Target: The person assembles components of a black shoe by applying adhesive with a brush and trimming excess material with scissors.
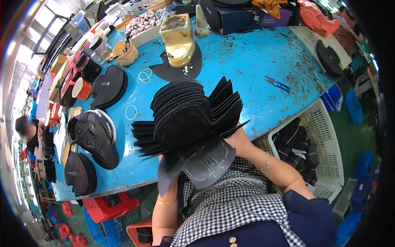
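A thick stack of black shoe upper pieces point(181, 107) is between my hands at the table's front edge, its curved layers fanned out on both sides. One or more grey-black pieces point(212, 162) hang down at the near side of it, showing pale marking lines. My right hand point(238, 139) grips the stack from the right, its fingertips hidden behind the layers. From below on the left, my left hand point(170, 185) supports the stack, mostly covered by the pieces.
On the blue table point(234, 53) stand a glue container point(177, 37), blue-handled snips point(279, 84), black shoe uppers point(94, 138), more stacked pieces point(109, 85) and an orange-rimmed tub point(125, 53). A white plastic basket point(331, 144) with dark pieces is at my right; a red stool point(111, 206) is below left.
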### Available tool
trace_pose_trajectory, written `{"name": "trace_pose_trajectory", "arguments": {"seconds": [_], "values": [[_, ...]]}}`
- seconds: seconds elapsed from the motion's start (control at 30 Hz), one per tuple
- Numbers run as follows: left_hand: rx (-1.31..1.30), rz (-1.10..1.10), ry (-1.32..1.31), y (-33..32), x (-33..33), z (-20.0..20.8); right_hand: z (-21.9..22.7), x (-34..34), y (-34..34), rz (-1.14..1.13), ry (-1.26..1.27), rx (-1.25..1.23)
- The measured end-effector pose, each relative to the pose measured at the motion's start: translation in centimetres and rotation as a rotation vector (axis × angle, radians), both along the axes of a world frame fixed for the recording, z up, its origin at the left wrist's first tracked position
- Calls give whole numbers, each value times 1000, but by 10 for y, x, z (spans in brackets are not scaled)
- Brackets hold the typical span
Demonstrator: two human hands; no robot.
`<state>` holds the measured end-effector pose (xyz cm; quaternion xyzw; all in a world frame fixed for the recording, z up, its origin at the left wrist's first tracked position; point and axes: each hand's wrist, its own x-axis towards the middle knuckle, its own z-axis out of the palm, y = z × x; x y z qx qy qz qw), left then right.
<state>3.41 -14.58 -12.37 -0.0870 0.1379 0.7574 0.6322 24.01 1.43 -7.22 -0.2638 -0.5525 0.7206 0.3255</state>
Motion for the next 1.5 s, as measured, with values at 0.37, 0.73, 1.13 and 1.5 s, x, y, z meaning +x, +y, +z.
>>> {"name": "trace_pose_trajectory", "arguments": {"seconds": [0.37,0.73,1.13,1.5], "values": [[-209,73,821,0,80,109,46,31,3,136,426,-135],[-380,-183,508,-40,103,112,53,55,-29,26,582,-477],[-318,-56,1218,-29,71,98,52,25,17,5,377,-368],[-580,-693,1974,35,-72,154,10,2,60,-1,72,23]]}}
